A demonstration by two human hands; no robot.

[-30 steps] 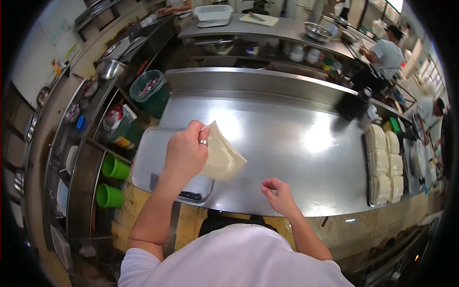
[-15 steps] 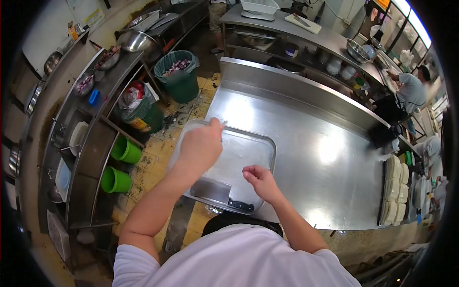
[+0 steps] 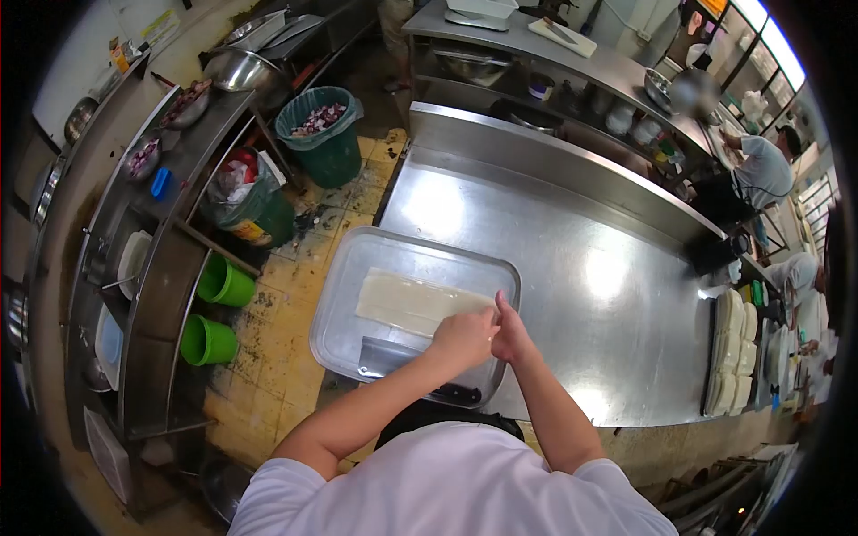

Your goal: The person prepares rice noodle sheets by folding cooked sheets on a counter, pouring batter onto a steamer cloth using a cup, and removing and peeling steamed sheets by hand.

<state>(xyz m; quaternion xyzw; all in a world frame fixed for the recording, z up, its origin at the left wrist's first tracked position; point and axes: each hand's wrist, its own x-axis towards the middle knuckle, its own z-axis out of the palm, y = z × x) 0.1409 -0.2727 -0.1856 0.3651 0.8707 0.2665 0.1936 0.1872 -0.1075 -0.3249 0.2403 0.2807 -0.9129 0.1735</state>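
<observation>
A shallow metal tray (image 3: 327, 308) rests on the steel table, with a pale, flat rectangular sheet like thin dough (image 3: 393, 299) laid lengthwise in it. My left hand (image 3: 463, 339) is over the sheet's right end, its fingers bent together against my right hand; anything between them is hidden. Beside it, my right hand (image 3: 512, 332) is at the tray's right side, thumb stretched up and palm turned left, with no object visible in it. Along the tray's near side lies a cleaver (image 3: 386, 355), its black handle partly covered by my left forearm.
The steel table (image 3: 572, 330) has a raised back ledge. Packed pale blocks (image 3: 735, 353) stand at its right end. On the left are green buckets (image 3: 210, 340), a lined bin (image 3: 320, 134) and a counter with bowls (image 3: 141, 159). A co-worker (image 3: 760, 170) is at the back right.
My left hand has come down from the tray's far left to its right side, meeting my right hand. The right thumb has lifted. The pale sheet now shows plainly in the tray.
</observation>
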